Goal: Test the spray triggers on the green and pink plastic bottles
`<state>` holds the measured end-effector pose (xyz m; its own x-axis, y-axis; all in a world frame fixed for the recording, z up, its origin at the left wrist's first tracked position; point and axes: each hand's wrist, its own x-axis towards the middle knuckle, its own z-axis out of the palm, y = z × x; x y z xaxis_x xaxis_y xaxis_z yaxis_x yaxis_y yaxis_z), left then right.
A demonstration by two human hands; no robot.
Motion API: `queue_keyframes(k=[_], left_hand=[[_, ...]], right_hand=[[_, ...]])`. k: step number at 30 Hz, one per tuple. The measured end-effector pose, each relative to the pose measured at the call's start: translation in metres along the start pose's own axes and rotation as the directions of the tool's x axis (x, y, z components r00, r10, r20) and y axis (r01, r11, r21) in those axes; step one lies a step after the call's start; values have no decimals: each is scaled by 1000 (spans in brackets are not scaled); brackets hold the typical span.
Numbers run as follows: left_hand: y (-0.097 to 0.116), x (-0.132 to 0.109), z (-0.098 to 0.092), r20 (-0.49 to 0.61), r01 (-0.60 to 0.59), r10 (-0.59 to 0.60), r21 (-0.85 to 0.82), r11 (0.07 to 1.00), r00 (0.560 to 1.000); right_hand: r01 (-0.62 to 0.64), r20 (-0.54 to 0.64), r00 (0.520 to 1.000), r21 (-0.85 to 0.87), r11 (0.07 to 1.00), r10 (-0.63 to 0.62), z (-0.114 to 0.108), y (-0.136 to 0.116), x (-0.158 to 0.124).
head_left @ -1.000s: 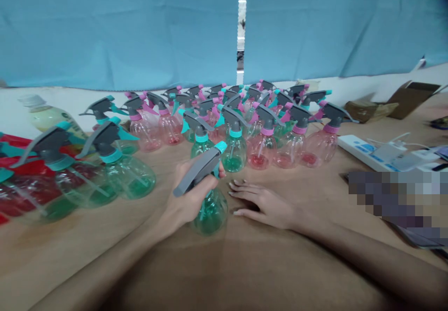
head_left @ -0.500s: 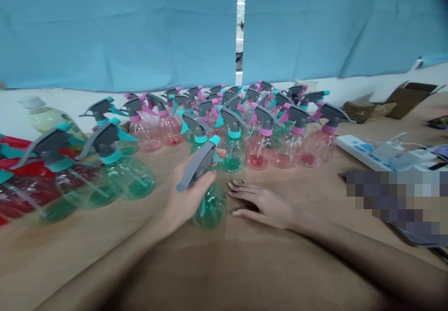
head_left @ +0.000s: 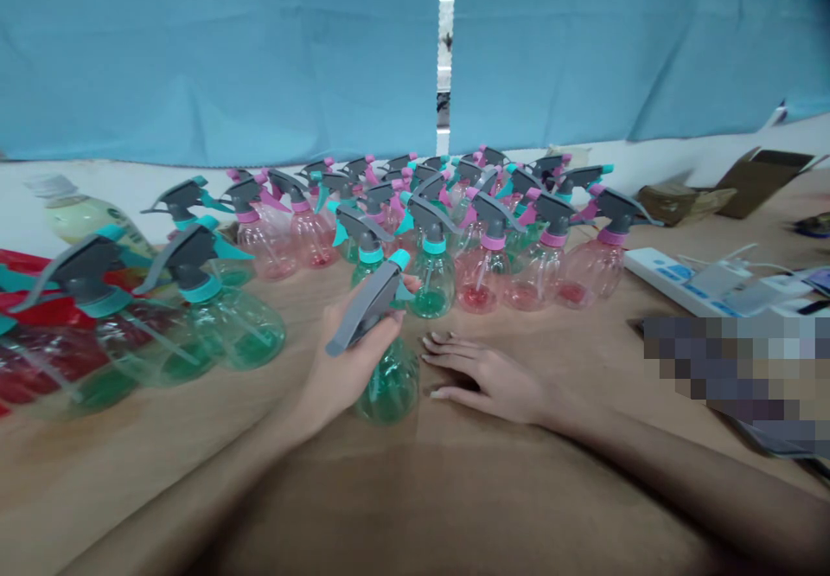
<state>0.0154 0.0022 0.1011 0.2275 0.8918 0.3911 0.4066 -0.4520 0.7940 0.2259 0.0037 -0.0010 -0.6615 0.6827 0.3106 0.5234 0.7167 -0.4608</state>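
Note:
My left hand is wrapped round the neck of a green spray bottle with a grey and turquoise spray head, which stands upright on the table. Just right of that bottle, my right hand rests palm down on the wooden tabletop, fingers spread and holding nothing. Behind my hands stand another green bottle and a pink one. Two more green bottles are to the left of my left hand.
Several pink and green spray bottles fill the back. A power strip with plugs and a blurred-out dark object lie at the right. Cardboard boxes stand behind them. At the left are a pale bottle and something red.
Both hands and the held bottle look almost the same as before. The bottles at the left appear shifted very slightly left in the view.

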Motion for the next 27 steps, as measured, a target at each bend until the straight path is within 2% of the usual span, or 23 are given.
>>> queue_keyframes(k=[27], left_hand=[[-4,0,1,2,-8,8,-28,1000,1000]], right_hand=[[-13,38,999,-49,999,15,-1,0,1]])
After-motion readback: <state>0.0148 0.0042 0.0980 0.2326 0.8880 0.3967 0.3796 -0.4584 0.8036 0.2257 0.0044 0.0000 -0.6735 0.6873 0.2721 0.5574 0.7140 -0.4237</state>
